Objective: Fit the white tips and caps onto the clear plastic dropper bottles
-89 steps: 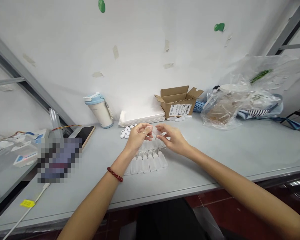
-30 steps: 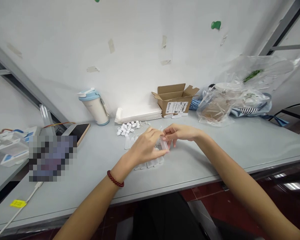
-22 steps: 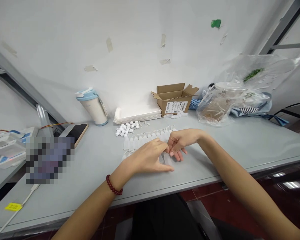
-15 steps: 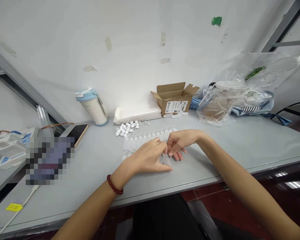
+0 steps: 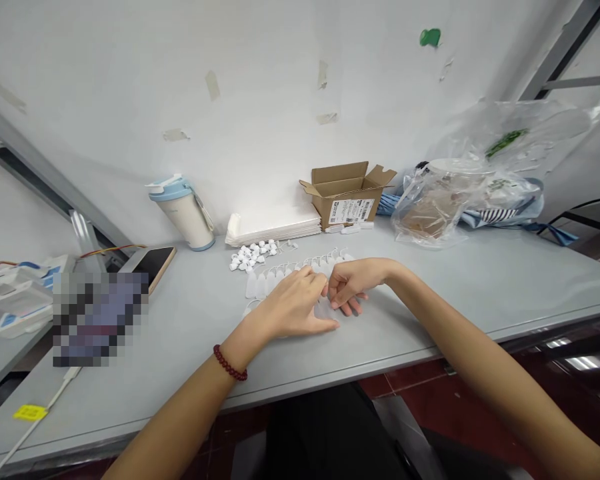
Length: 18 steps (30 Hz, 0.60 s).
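White translucent tags (image 5: 253, 287) with thin white strings lie in a row on the grey table. My left hand (image 5: 297, 303) spreads low over the front tags, its thumb stretched away from bent fingers whose tips are mostly hidden. Right beside it, my right hand (image 5: 347, 287) is bent at the wrist with thumb and forefinger closed on what looks like one pale tag (image 5: 324, 309). That tag shows in the gap between the two hands. Small white plastic pieces (image 5: 253, 255) are heaped behind the row's left end.
At the back stand a tilted-looking blue-lidded cup (image 5: 183, 213), a white stack of sheets (image 5: 275, 227) and an open cardboard box (image 5: 350, 200). Clear plastic bags (image 5: 430, 207) sit at the right. A phone (image 5: 155, 267) and white cable (image 5: 60, 390) lie left.
Both hands have shifted slightly left and remain close together. The left thumb has risen a little nearer the right hand; the camera view has moved slightly.
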### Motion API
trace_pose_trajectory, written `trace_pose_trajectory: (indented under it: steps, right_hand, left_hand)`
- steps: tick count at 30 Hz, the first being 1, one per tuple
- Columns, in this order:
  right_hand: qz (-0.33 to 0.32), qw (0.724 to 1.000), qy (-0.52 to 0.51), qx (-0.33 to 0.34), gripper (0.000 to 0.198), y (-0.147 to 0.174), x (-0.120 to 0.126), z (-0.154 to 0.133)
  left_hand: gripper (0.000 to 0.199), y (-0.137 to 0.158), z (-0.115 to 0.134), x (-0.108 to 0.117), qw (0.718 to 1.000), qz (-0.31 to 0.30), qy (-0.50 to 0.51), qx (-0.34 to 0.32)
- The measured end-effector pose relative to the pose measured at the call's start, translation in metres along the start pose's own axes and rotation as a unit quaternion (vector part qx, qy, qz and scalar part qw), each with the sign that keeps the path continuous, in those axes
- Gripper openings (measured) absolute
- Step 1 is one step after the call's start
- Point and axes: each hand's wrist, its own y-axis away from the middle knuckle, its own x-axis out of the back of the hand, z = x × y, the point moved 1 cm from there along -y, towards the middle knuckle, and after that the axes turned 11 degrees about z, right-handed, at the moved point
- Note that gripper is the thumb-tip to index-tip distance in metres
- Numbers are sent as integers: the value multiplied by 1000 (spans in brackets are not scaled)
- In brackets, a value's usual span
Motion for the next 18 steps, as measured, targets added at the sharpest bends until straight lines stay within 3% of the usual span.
trace_pose_trajectory:
  steps: [9,11,12,14,16,18]
  right_hand:
    - [13,1000,-7,12,27,4,0,-4]
    - [67,996,-40,39,24,5,3,-5]
    - [126,988,-70,63,24,5,7,-5]
    - [293,940,-135,114,24,2,17,0]
    - [475,855,-158,132,23,-3,30,11]
    - [612,780,-83,95,18,-9,44,28]
  left_hand:
    - [41,-1,-5,-1,998,27,48,13]
    - [35,-3,-14,-3,994,60,71,50]
    - [30,-4,-20,-4,991,86,77,74]
    - [20,-6,-36,-5,979,149,70,124]
    - [12,-9,-53,-6,967,194,45,159]
    - [14,-11,-69,-4,960,214,16,179]
